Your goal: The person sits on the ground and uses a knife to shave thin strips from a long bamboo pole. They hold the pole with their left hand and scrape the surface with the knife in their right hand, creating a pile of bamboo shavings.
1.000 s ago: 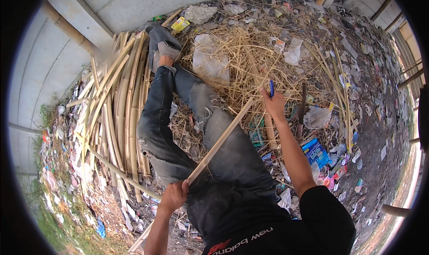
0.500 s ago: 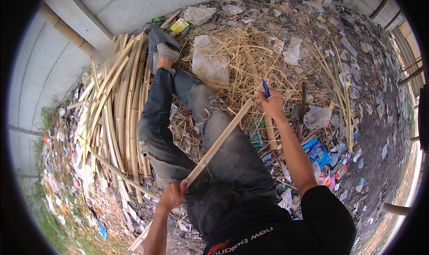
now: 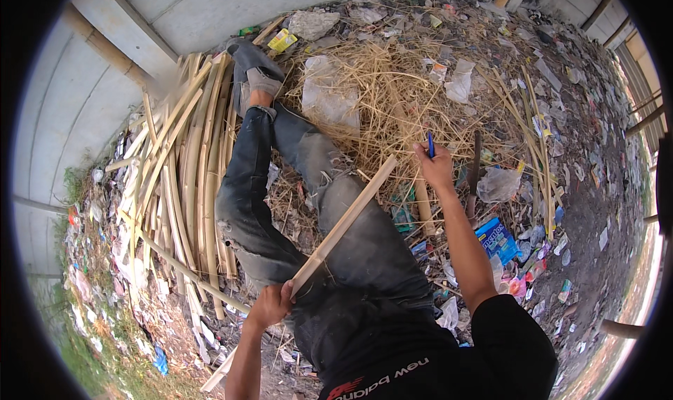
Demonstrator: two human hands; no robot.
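Pale wall panels (image 3: 63, 120) curve around the upper left, and litter-strewn ground (image 3: 596, 190) spreads below them and off to the right. On it, straw-coloured shavings (image 3: 392, 85) lie in a loose heap beyond the knees, partly over a whitish sheet (image 3: 322, 85). Many long strips are stacked to the left of the legs in a pale bamboo pile (image 3: 200, 169).

The person sits with dark, worn trousers (image 3: 364, 239) stretched forward, one ankle by the other. Across the thigh, slanting up to the right, lies a flat bamboo strip (image 3: 343, 225). The left hand (image 3: 270, 305) is closed around its lower part, near the lap. Well apart from it, the right hand (image 3: 436, 167) grips a slim blue object (image 3: 430, 144) (its exact kind is too small to tell) just beyond the strip's upper end, without touching the wood.

Near the right forearm are a dark, curved, blade-like piece (image 3: 474, 165), a crumpled clear plastic bag (image 3: 499, 185) and a bright blue packet (image 3: 496, 240). Thinner strips (image 3: 536, 144) lie farther right.
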